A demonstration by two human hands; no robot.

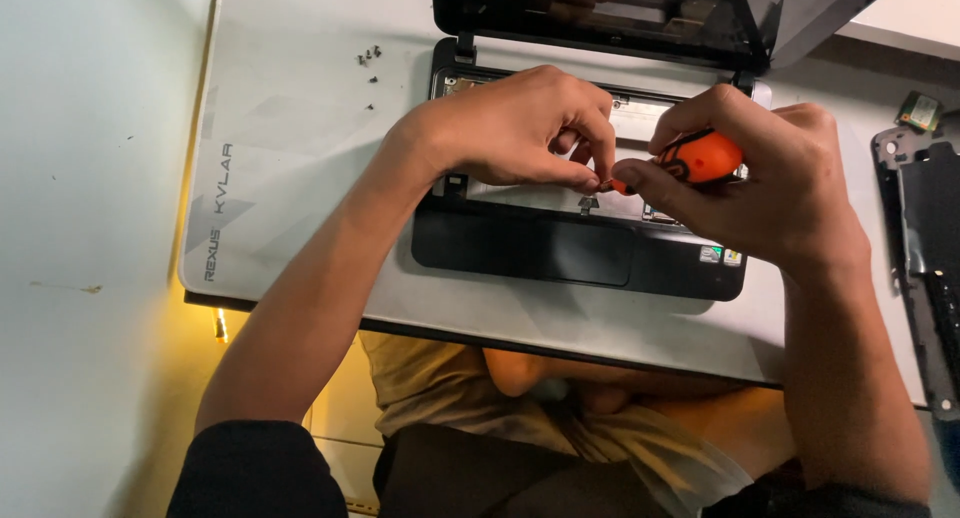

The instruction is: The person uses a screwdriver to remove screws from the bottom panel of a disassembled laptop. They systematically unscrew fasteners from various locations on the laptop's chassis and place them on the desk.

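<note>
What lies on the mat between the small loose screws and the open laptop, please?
Nothing: in the head view, the white mat is bare between the screws and the laptop.

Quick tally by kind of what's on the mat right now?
Laptop, open, keyboard removed: 1
Orange-handled screwdriver, in right hand: 1
Loose screws: about 5, too small to be sure
Removed dark panel: 1
Small green circuit card: 1
Total: about 9
</note>
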